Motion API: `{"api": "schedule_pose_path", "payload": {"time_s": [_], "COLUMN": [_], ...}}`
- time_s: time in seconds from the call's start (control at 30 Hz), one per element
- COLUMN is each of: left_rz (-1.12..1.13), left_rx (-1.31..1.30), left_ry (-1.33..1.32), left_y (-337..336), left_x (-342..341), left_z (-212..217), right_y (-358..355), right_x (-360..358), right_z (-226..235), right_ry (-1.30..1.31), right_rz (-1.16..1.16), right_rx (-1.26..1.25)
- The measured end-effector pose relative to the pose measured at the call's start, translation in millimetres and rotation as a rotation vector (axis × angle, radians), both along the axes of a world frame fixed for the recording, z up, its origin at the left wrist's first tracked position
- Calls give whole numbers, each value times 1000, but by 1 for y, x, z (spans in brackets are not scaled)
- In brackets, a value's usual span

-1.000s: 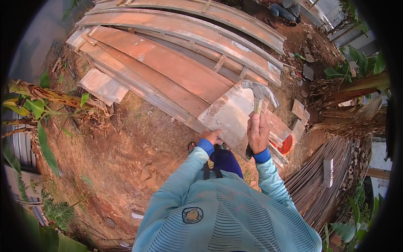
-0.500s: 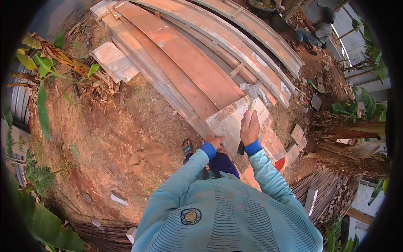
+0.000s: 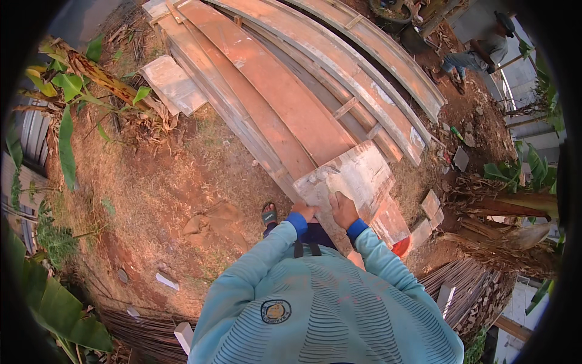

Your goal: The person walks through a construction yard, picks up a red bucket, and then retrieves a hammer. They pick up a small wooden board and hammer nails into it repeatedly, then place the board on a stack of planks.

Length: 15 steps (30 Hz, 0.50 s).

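A short, whitish wooden board lies across the near ends of long reddish-brown panels. My left hand is closed round its near left edge. Just to the right, my right hand makes a fist low over the same board, wrapped round a hammer. Little of the tool shows; its front part blurs into the pale wood, so I cannot tell whether it touches the board.
Timber-framed panels extend to the far side. A separate flat board lies at far left, near banana plants. Another person is at far right. Bundled thin sticks and a red object are at near right.
My right hand has swung the hammer down and left toward the board, from a raised position. My left hand keeps its hold on the edge. The person at far right appears more upright.
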<state>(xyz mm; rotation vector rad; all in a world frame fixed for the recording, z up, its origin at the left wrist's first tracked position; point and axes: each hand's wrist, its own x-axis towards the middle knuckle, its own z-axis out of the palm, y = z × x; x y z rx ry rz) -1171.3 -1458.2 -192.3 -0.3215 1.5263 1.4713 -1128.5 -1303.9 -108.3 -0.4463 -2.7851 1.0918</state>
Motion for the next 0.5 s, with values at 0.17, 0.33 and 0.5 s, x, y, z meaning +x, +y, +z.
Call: {"api": "schedule_pose_path", "payload": {"time_s": [0.17, 0.33, 0.5], "left_rz": [127, 121, 134], "left_rx": [183, 136, 233], "left_ry": [-149, -165, -73], "left_y": [-2, 14, 14], "left_x": [15, 1, 2], "left_z": [20, 19, 22], "right_y": [-2, 5, 32], "right_x": [10, -2, 0], "right_z": [27, 25, -8], "right_ry": [-68, -17, -240], "right_rz": [-90, -186, -21], "right_rx": [-246, -131, -148]}}
